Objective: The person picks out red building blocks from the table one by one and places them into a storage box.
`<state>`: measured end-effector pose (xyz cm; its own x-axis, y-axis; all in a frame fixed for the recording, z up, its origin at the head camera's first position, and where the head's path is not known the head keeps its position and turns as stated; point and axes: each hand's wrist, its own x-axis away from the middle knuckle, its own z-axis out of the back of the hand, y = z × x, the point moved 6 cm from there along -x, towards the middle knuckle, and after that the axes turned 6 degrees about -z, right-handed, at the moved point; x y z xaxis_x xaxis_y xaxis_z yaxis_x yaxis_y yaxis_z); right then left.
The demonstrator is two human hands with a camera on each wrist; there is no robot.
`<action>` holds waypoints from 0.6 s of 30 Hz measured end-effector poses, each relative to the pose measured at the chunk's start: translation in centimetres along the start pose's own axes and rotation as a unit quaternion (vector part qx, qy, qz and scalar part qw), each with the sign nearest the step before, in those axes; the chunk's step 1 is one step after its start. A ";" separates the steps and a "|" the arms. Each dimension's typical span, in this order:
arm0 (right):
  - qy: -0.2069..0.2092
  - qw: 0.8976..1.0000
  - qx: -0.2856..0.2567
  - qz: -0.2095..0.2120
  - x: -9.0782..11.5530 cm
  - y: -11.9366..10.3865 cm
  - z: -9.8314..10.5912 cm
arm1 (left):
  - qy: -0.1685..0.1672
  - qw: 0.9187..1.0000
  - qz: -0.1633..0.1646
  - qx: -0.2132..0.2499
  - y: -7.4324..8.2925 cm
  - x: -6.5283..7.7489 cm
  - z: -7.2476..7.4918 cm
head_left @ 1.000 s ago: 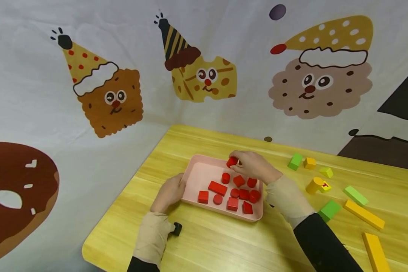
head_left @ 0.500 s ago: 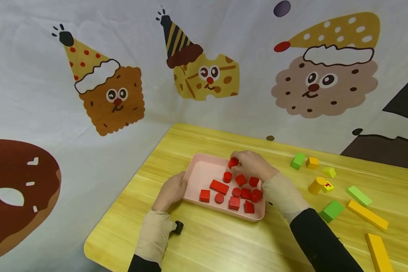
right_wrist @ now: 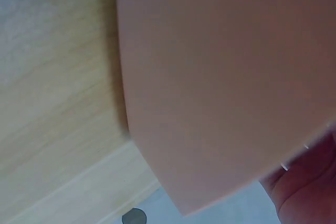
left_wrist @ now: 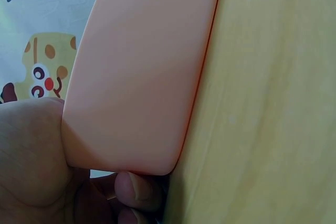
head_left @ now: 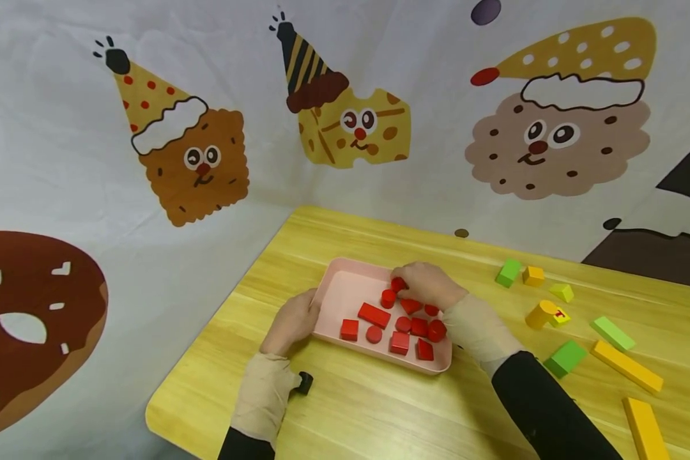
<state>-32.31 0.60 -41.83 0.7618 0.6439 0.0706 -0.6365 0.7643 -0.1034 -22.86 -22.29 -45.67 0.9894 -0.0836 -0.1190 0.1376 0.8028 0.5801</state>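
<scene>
A pink tray [head_left: 345,291] stands on the table, with several red wooden blocks spread mostly over its right half. My left hand [head_left: 290,322] grips the tray's left end; in the left wrist view its fingertips [left_wrist: 135,188] curl against the end beside the pink wall [left_wrist: 142,77]. Over the tray's far right part, my right hand [head_left: 431,284] pinches a red block [head_left: 398,283], partly covered by the fingers. A red cylinder [head_left: 388,298] sits just in front of it. The right wrist view shows the tray's outer wall [right_wrist: 220,77] and only part of my right hand [right_wrist: 310,184].
Right of the tray lie loose green and yellow blocks, among them a green block [head_left: 565,358], a yellow cylinder [head_left: 542,314] and a long yellow bar [head_left: 627,365]. A cloth with cartoon prints [head_left: 437,191] hangs behind the table [head_left: 351,409].
My right hand has lowered slightly toward the tray floor with the red block. My left hand keeps its grip on the tray. The head view has shifted a little.
</scene>
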 end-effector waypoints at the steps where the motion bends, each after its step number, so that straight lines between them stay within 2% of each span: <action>1: -0.002 1.000 0.000 0.000 0.0 0.0 0.0 | -0.001 1.000 0.001 0.000 0.0 0.0 0.0; 14: 0.005 1.000 -0.014 0.006 0.2 0.2 0.1 | 0.003 1.000 -0.007 -0.005 0.1 -0.1 0.0; 18: -0.001 0.999 -0.034 0.004 0.4 0.3 0.2 | -0.002 1.000 0.002 0.001 0.0 0.0 -0.1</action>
<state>-32.22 1.02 -41.67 0.7565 0.6500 0.0717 -0.6326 0.7552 -0.1719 -22.88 -22.24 -45.71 0.9902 -0.0818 -0.1133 0.1330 0.8018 0.5826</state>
